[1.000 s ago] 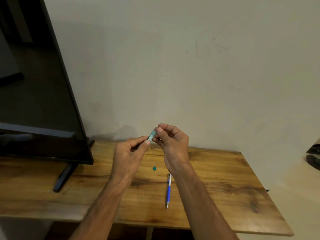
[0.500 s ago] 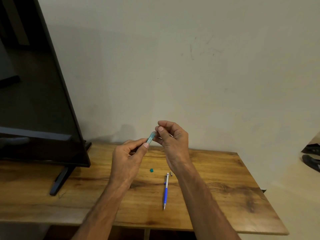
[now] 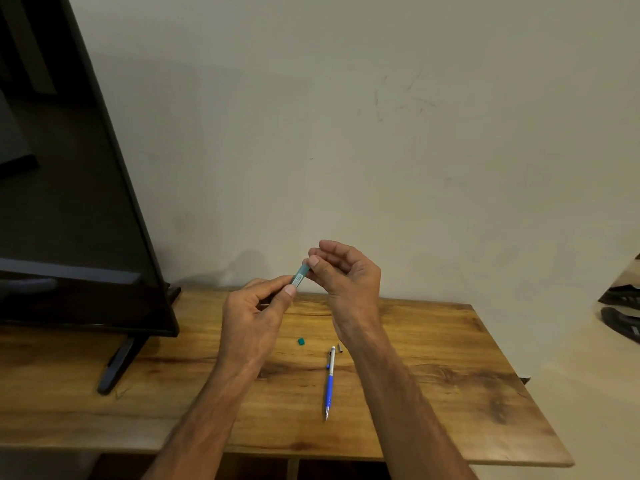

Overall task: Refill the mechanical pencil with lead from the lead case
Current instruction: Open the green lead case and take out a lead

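A small teal lead case [image 3: 299,276] is held up above the wooden table [image 3: 433,393], tilted with its top end toward the right. My left hand [image 3: 254,320] pinches its lower end between thumb and fingers. My right hand [image 3: 343,275] has thumb and fingertips pinched at the case's upper end; I cannot tell whether a lead is between them. The blue and white mechanical pencil [image 3: 330,382] lies on the table below my right wrist, tip toward me. A tiny metal pencil cap [image 3: 340,348] rests beside its far end. A small teal case lid [image 3: 301,341] lies left of the pencil.
A large black TV screen [image 3: 69,202] stands on the table's left part, with its foot [image 3: 117,365] reaching toward the front. A plain wall rises right behind the table. Dark shoes [image 3: 621,306] lie on the floor at the right.
The two hands stay together at the lead case, with only small finger movement. The view has shifted a little, and the metal cap beside the pencil has come out from behind my right wrist.
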